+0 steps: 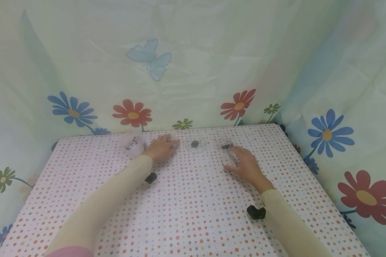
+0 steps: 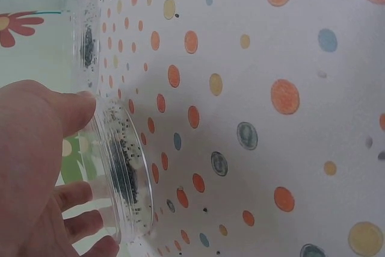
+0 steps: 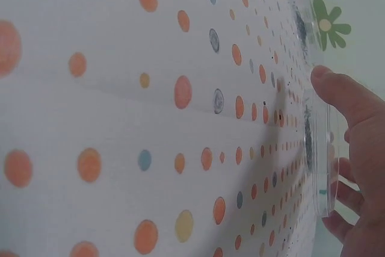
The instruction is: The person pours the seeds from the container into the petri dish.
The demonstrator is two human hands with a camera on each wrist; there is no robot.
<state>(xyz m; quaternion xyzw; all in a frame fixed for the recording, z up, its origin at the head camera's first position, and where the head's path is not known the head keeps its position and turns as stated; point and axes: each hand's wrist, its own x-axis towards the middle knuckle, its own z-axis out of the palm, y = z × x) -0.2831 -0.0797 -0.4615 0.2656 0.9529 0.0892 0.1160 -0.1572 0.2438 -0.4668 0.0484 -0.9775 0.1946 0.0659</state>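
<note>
Several clear round petri dishes with dark grains in them stand in a row along the back of the table. My left hand [image 1: 162,149] holds the second petri dish [image 2: 129,173] from the left, thumb at its rim and fingers round the far side. The hand hides much of that dish in the head view. My right hand [image 1: 244,166] reaches to the rightmost petri dish [image 1: 223,144], fingertips right at its edge and thumb spread apart. In the right wrist view, its fingers [image 3: 348,197] show behind the rim of this dish.
Between the hands stands another petri dish [image 1: 195,144] with a dark clump in its middle. The leftmost dish [image 1: 133,144] lies beside my left wrist. A dotted cloth [image 1: 180,214] covers the table, with a few stray dark grains. Flowered curtains [image 1: 193,71] hang behind and to the right.
</note>
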